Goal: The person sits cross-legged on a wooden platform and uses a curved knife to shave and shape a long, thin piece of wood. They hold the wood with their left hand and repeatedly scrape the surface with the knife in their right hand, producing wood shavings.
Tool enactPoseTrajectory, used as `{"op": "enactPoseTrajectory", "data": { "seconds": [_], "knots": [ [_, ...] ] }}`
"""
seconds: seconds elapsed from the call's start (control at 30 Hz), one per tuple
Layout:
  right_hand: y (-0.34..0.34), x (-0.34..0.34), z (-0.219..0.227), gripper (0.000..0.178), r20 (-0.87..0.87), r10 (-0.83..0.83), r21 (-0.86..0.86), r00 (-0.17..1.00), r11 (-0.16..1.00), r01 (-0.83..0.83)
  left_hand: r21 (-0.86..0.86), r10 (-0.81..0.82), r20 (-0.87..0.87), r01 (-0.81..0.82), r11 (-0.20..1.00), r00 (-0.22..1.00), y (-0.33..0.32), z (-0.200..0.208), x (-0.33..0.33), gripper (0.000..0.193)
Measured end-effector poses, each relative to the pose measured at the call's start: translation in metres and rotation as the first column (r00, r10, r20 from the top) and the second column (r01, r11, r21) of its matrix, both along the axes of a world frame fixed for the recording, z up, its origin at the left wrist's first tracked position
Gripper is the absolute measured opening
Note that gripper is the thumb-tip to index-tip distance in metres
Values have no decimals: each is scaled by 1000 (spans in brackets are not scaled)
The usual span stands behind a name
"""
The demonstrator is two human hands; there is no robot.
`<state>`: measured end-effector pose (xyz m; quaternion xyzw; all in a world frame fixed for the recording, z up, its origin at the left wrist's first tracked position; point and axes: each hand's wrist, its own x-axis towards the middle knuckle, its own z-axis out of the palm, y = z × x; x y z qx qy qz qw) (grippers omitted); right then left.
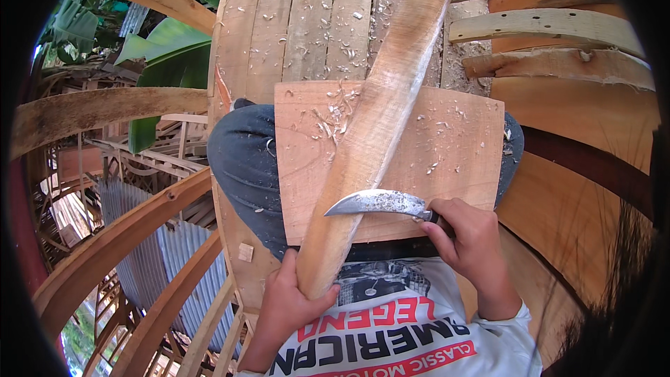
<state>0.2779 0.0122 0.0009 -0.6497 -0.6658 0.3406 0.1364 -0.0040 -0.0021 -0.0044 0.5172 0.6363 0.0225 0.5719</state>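
Note:
A long, slightly curved wooden plank (380, 115) slants across my lap, its far end up and to the right. My left hand (296, 300) is wrapped around its near end. In my right hand (464, 237) is a curved knife (380, 202), gripped by its dark handle. The blade lies across the plank's lower part, tip to the left; I cannot tell if its edge touches the wood. Beneath the plank, a flat wooden board (453, 160) rests on my legs, with curled shavings (335, 117) scattered over it.
I sit on plank flooring (300, 21) strewn with shavings. Curved wooden ribs (112, 113) stand along the left, and more ribs (551, 24) and side planks (558, 216) along the right. Corrugated metal sheets (167, 258) and banana leaves (171, 49) are beyond the left side.

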Motion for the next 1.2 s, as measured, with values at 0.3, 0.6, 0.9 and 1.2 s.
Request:
{"op": "enactPoseTrajectory", "data": {
  "seconds": [0.3,0.6,0.9,1.2],
  "knots": [
    [-4,-11,1,24,75,38,35,996,999,-41,36,-31,-29,32,999,999,-4,-5,-1,61],
    [-8,-14,1,26,61,70,108,996,991,-76,-7,2,10,-2,1000,1000,-2,-6,-1,63],
    [-14,-16,-8,27,29,38,124,999,991,-41,9,-17,40,17,1000,999,-3,-9,-4,63],
    [-17,-16,-8,26,19,70,86,997,994,-71,10,-3,33,3,1000,999,-1,-6,-1,64]
  ]
}}
